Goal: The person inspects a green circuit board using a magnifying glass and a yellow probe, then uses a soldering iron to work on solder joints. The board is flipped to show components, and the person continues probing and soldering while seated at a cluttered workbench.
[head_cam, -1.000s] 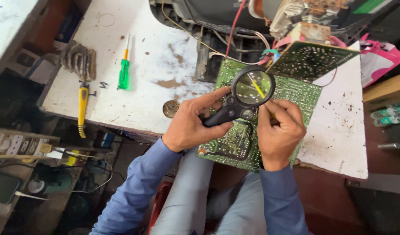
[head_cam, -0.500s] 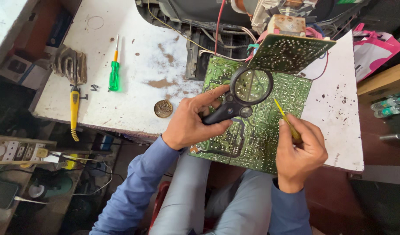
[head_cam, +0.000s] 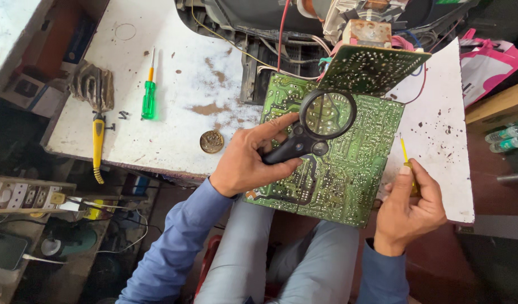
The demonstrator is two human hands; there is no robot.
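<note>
Now, change: the right hand (head_cam: 408,211) has drawn back from the middle of the board (head_cam: 338,169) to its right edge; a second ago it lay on the board just under the lens, half a second ago it was partway out.
Change, left: the left hand (head_cam: 250,160) stays put, with the magnifier (head_cam: 318,126) in the same spot over the board.
Left fingers: curled shut round the magnifier's black handle, thumb underneath, forefinger stretched along the top toward the lens rim.
Magnifier: round lens held flat above the upper middle of the board, solder tracks showing through it.
Right fingers: loosely closed about a yellow screwdriver (head_cam: 406,160), thumb upright against the handle; the thin shaft points up and away over the table (head_cam: 174,107).
Right hand, contact: the thumb side lies just beside the board's right edge; touching or not, I cannot tell.
Board: green, solder side up, lower end off the table edge above the person's lap, upper end on the table.
Second board (head_cam: 371,67): smaller, tilted up behind the first, tied to it by coloured wires.
Elsewhere: a green screwdriver (head_cam: 149,95) and a yellow-handled tool (head_cam: 97,141) lie well apart to the left; a round brass tin (head_cam: 211,142) sits near the left hand.
</note>
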